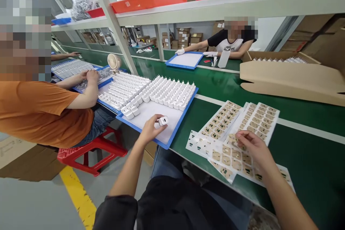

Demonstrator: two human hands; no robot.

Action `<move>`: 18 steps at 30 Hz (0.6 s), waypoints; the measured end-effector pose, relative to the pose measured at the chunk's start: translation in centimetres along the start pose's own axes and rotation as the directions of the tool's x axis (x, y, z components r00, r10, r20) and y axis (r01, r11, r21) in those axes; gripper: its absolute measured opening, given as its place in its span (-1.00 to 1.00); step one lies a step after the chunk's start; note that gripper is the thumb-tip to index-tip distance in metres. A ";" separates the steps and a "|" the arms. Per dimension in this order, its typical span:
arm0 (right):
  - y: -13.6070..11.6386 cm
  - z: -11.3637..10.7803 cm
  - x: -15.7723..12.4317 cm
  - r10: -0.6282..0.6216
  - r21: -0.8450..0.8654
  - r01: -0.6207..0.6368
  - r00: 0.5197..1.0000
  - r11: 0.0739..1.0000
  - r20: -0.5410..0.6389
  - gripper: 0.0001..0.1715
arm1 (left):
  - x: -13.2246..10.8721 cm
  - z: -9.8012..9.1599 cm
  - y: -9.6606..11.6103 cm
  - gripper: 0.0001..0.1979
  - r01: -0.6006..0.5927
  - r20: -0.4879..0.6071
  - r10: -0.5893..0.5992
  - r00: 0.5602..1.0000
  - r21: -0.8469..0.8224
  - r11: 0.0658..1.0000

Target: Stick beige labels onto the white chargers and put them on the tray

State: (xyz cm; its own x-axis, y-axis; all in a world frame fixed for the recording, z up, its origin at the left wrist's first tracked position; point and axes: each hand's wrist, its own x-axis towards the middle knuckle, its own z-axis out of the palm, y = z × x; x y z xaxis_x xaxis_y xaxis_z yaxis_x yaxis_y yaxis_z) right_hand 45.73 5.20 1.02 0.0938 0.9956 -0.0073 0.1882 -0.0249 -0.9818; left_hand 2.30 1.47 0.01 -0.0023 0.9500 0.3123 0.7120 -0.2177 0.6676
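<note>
Between the thumb and fingers of my left hand (152, 128) is a white charger (163, 120) with a dark port facing up, held over the bare front part of a blue-edged tray (172, 137). Rows of similar white chargers (172, 93) stand on the tray behind it, prongs up. On the right, my right hand (252, 143) is closed, thumb and index finger together, over overlapping sheets of tan stickers (231, 156). Something small and tan seems to be at its fingertips, too small to make out surely.
A person in an orange shirt (40, 111) sits at the left on a red stool (91, 151). Across the green bench (304, 125), another person with white gloves touches a blue-edged tray (184, 60). An open cardboard box (291, 79) lies at back right. Shelf posts (113, 25) rise behind.
</note>
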 end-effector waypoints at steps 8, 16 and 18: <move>-6.8 10.4 -10.8 -0.313 0.127 0.307 0.949 0.943 0.034 -0.89 | -4.6 5.5 8.5 -0.55 -0.338 -0.118 0.323 0.939 -0.498 0.799; -8.5 11.9 -13.5 -0.342 0.122 0.339 0.940 0.933 0.005 -0.89 | -5.1 5.9 9.6 -0.51 -0.526 -0.176 0.507 0.844 -0.459 0.716; -8.4 12.0 -13.7 -0.334 0.128 0.329 0.943 0.936 0.018 -0.87 | -5.5 5.9 9.8 -0.50 -0.526 -0.177 0.507 0.844 -0.456 0.717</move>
State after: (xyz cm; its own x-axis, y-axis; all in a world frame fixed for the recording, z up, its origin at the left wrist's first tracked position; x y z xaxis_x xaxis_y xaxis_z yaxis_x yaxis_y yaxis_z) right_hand 31.18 -7.16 7.05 0.0082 0.9483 0.3174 0.0817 0.3157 -0.9453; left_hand 13.42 -4.56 0.86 0.2348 0.6517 0.7212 0.1915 -0.7584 0.6230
